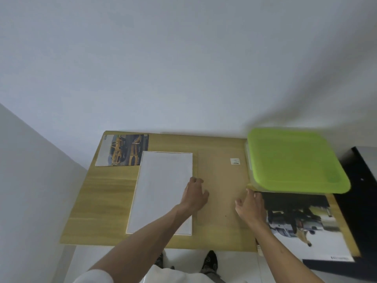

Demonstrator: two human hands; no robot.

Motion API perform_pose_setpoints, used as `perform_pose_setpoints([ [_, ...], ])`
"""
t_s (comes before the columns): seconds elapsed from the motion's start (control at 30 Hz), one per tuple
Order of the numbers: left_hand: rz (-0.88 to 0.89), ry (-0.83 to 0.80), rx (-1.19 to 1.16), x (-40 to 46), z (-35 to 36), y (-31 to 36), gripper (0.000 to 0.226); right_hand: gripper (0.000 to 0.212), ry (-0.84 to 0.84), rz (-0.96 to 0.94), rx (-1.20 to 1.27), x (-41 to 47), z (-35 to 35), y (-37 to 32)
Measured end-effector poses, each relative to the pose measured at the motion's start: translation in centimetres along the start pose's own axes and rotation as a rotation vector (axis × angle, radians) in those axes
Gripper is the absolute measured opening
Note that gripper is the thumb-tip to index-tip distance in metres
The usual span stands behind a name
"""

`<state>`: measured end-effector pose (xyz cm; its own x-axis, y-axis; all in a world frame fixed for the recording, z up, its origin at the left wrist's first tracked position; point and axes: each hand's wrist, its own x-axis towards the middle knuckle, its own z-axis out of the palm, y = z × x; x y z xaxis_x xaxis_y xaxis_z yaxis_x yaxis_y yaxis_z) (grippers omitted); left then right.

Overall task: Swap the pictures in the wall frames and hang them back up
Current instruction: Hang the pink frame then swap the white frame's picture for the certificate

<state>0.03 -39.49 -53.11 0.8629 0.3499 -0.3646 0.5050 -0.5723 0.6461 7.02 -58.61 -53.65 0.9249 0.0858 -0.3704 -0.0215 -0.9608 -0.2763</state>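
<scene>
Bare forearms; white short sleeve (93, 277) at left, white top, dark patterned shoes (210, 260).

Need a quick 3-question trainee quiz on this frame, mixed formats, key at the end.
1. True or false: the yellow car picture lies at the table's far left corner.
2. What does the green-lidded container partly cover?
A. the white panel
B. the dark car picture
C. the yellow car picture
3. Fill in: the brown backing board lies between the white panel and the ____ car picture.

Key:
1. True.
2. B; its near edge overlaps that picture's far edge.
3. dark. The left hand sits at the panel-board seam, and the right hand at the board's right edge; neither plainly grips anything.
</scene>
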Motion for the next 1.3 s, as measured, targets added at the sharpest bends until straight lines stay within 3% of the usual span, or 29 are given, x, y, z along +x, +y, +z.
perform_pose_setpoints([
  [0.13, -0.247, -0.012, -0.025, 0.4, 2.6, 3.5, 0.045, 0.062, -0.067, -0.013, 0.016, 1.0, -0.8, 2.2],
  [0.33, -0.425, 0.046, -0.075, 0.8, 4.1, 5.8, 0.038, 0.06, -0.094, -0.035, 0.089, 1.8, -0.9, 3.0],
  [0.53, -0.515, 0.159, -0.302, 1.2, 3.3, 5.7, 0.053, 0.058, -0.155, 0.094, 0.433, 3.0, -1.6, 3.6],
  [0.63, -0.504, 0.196, -0.346, 1.3, 2.0, 4.8, 0.052, 0.059, -0.183, 0.111, 0.546, 3.3, -2.0, 3.8],
  [0.77, -0.452, 0.239, -0.393, 0.7, -0.4, 3.4, 0.027, 0.058, -0.222, 0.097, 0.586, 2.9, -2.0, 3.0],
  [0.97, -0.405, 0.253, -0.46, -0.8, -5.1, 0.3, 0.042, 0.053, -0.275, -0.008, 0.665, 1.3, -1.3, -0.3],
  [1.17, -0.375, 0.173, -0.458, -2.1, -10.5, -5.3, 0.06, 0.07, -0.408, -0.129, 0.662, -0.9, 0.4, -4.6],
  [1.3, -0.378, 0.106, -0.458, -3.7, -13.1, -9.2, 0.073, 0.072, -0.403, -0.184, 0.595, -2.8, 2.3, -7.6],
])
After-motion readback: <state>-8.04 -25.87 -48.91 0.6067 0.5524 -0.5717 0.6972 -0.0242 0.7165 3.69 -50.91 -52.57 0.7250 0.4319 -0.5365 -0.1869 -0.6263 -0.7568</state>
